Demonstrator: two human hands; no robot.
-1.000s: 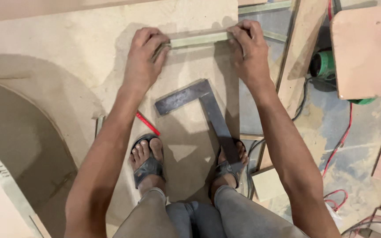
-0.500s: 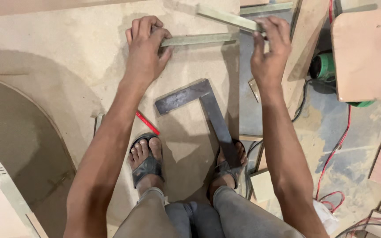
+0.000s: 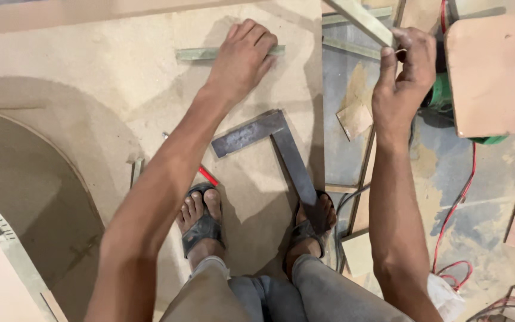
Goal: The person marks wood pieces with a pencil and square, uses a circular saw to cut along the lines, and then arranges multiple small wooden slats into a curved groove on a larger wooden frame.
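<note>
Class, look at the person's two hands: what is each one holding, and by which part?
The right hand grips a thin wooden strip at its near end. The left hand only presses flat on another strip near its right end.

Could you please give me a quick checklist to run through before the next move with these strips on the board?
1. Left hand pressing the flat strip onto the board: ok.
2. Right hand gripping the second strip, lifted clear of the board: ok.
3. Metal square lying flat on the board, untouched: ok.
4. Square's blade end clear of the right sandal: not ok, they meet.
5. Flat strip aligned to a mark: cannot tell.
</note>
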